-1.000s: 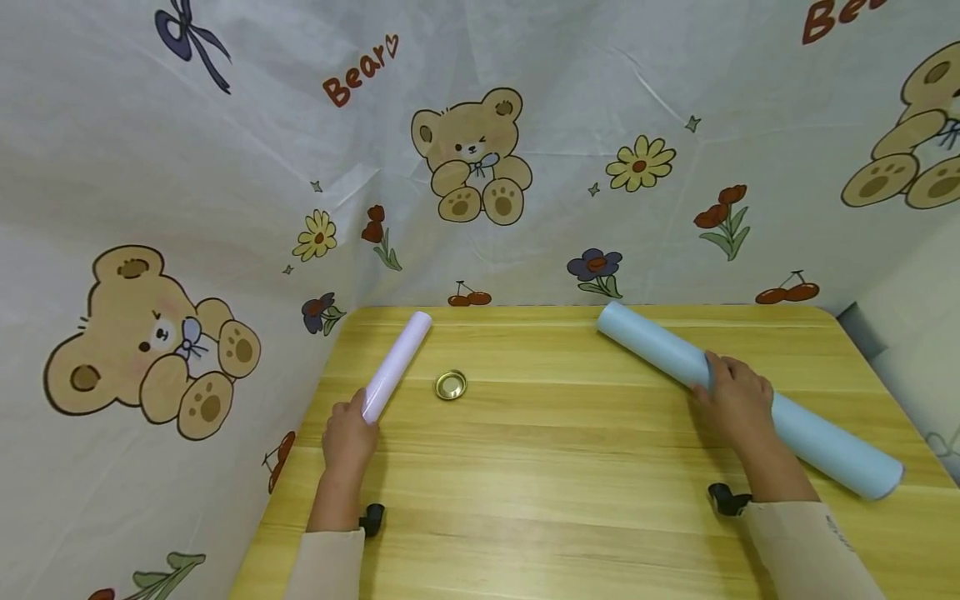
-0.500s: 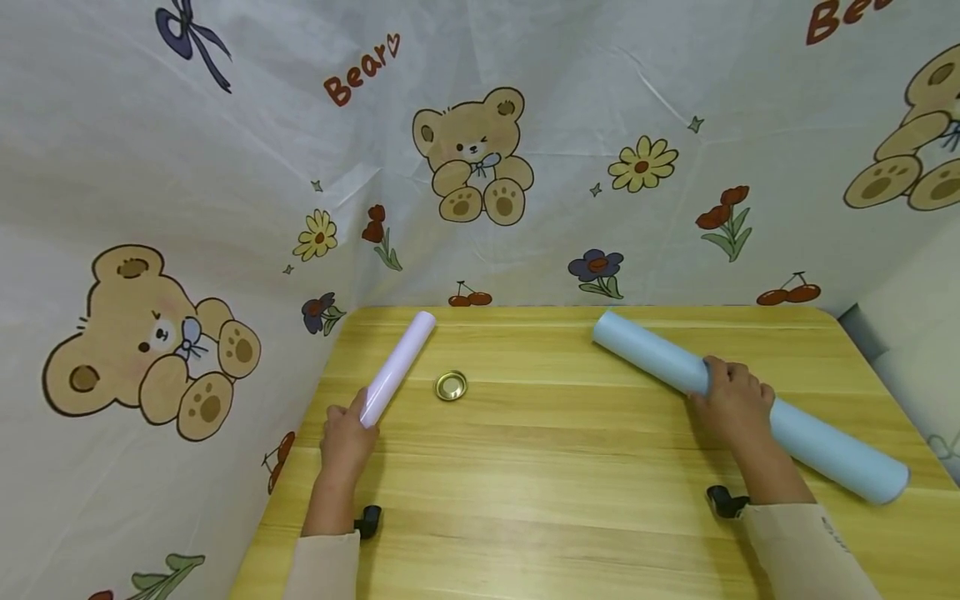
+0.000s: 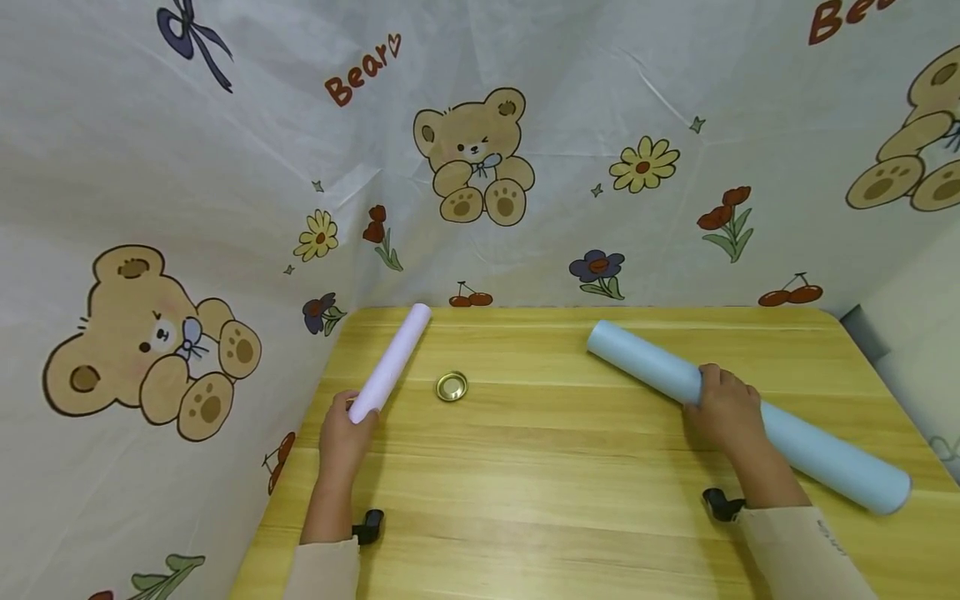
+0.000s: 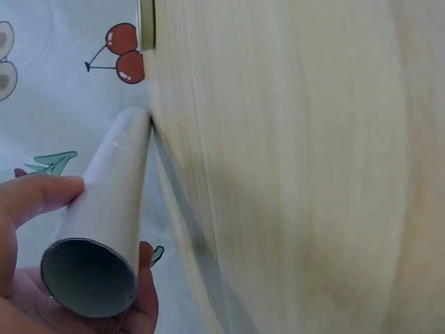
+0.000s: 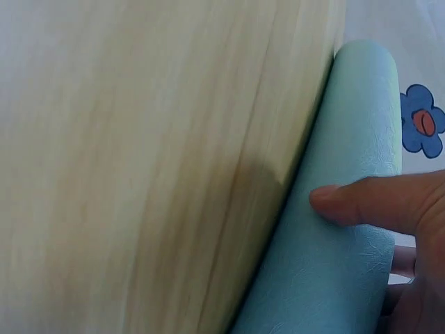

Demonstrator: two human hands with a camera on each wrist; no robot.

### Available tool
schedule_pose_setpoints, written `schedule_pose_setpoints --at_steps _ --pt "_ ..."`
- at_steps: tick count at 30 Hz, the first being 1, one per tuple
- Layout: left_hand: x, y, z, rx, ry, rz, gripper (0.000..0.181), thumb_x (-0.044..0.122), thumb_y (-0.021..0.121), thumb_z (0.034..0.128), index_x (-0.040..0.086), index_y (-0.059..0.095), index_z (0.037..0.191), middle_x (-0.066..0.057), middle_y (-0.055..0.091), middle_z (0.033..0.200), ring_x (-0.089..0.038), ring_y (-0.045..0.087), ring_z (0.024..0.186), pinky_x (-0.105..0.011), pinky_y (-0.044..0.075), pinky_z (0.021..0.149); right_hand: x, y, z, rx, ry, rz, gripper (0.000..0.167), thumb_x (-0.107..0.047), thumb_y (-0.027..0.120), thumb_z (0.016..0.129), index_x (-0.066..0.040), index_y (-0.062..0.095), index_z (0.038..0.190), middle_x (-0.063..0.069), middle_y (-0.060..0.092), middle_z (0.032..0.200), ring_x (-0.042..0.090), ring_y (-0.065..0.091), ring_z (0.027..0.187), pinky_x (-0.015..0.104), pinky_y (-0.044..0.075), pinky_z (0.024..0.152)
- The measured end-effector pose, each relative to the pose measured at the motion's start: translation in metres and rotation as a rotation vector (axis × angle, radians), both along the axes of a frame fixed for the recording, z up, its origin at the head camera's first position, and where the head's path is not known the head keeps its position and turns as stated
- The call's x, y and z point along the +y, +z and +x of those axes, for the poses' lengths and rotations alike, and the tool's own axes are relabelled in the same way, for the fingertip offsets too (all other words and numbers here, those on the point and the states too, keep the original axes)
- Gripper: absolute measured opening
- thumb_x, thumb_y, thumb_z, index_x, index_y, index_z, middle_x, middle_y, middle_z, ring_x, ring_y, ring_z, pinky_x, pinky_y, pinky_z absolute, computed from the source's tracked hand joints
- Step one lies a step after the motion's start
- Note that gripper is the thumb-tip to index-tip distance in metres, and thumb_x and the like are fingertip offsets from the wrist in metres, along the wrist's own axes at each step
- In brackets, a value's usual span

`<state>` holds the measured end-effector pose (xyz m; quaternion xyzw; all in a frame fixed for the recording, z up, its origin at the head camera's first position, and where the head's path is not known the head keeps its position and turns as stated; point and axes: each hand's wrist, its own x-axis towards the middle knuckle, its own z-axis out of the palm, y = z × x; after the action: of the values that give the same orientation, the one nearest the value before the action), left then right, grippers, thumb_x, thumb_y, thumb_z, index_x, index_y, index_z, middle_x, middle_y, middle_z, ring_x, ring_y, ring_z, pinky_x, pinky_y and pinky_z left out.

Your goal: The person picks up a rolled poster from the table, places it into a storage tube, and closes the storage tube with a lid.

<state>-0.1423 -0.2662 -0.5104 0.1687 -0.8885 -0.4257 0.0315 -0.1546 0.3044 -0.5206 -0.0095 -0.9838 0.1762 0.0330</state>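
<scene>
Left of gold disc [image 3: 452, 386]: lilac tube [image 3: 393, 358], your left hand [image 3: 345, 442] gripping; right: blue roll [image 3: 795, 436], your right hand [image 3: 727, 410] gripping mid-length, likely for balance.

A cloth-screened corner, this, whether home or studio I can't tell: pale fabric [image 3: 255, 167] printed with bears [image 3: 480, 154] and flowers [image 3: 643, 165] hangs behind and left of a wood-grain table [image 3: 540, 492].

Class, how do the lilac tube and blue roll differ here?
The lilac tube is shorter and slimmer than the blue roll. In the head view, the tube's far end points right, the roll's left. The left hand holds the tube's near end; the right hand grips the roll around its middle. Both are cylindrical.
</scene>
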Motion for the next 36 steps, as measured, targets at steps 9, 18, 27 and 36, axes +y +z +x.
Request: schedule_pose_setpoints --at_steps 9,18,27,36 --pt "0.002 0.004 0.006 0.094 0.096 0.102 0.052 0.027 0.069 0.0960 0.007 0.052 0.141 -0.021 0.044 0.140 -0.035 0.051 0.117 -0.042 0.052 0.085 -0.005 -0.001 0.006 -0.046 -0.006 0.007 0.073 -0.017 0.076 0.082 0.014 0.036 0.135 0.045 0.050 0.121 0.062 0.050 0.107 0.075 0.029 0.093" --pt "0.003 0.003 0.005 0.224 0.207 0.167 0.047 0.030 0.070 0.0965 0.006 0.059 0.135 -0.018 0.051 0.134 -0.030 0.054 0.115 -0.025 0.047 0.079 -0.008 -0.009 0.008 0.011 -0.005 0.096 0.086 -0.037 0.077 0.086 0.001 0.034 0.150 0.042 0.046 0.129 0.064 0.045 0.115 0.076 0.032 0.092" --pt "0.002 0.009 0.005 0.248 0.319 0.344 0.048 0.037 0.064 0.0995 0.008 0.054 0.136 -0.016 0.053 0.141 -0.028 0.050 0.123 -0.029 0.043 0.089 -0.012 -0.009 0.006 0.020 -0.017 0.034 0.079 -0.033 0.078 0.085 -0.002 0.039 0.146 0.040 0.045 0.135 0.062 0.041 0.120 0.075 0.025 0.098" --pt "0.001 0.009 0.005 0.200 0.321 0.571 0.048 0.040 0.060 0.1008 0.008 0.051 0.135 -0.010 0.044 0.138 -0.027 0.049 0.124 -0.037 0.054 0.103 -0.013 -0.010 0.007 0.052 0.008 -0.005 0.084 -0.021 0.084 0.079 -0.003 0.039 0.148 0.036 0.047 0.137 0.062 0.038 0.121 0.077 0.017 0.103"
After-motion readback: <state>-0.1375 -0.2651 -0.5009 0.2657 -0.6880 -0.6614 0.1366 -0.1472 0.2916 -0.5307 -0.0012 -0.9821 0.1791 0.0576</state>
